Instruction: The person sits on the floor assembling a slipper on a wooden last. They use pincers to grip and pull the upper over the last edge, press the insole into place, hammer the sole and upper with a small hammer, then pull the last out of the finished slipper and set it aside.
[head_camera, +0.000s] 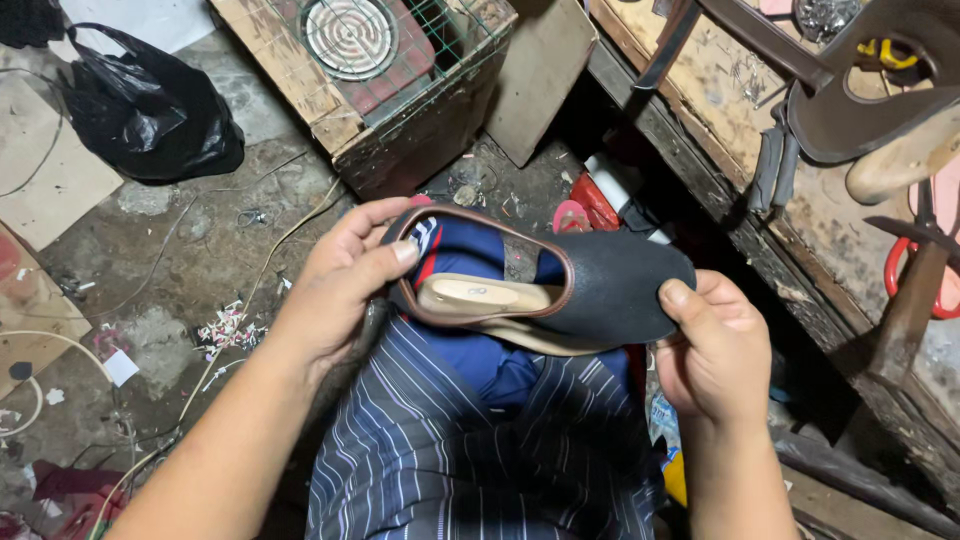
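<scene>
A dark textured shoe upper (610, 285) with a brown-trimmed opening sits over a pale wooden last (470, 297), held above my lap. My left hand (340, 285) grips the heel end, thumb pressed on the brown rim. My right hand (710, 345) holds the toe end, thumb on top of the dark material. Below the shoe lie my blue garment and striped cloth (450, 450).
A wooden crate with a wire grille and a round coil heater (350, 35) stands ahead. A black plastic bag (150, 110) lies at the left. At the right, a worn workbench (760, 200) carries a dark shoe piece, another last and red-handled scissors (925, 265). Cables cross the littered floor.
</scene>
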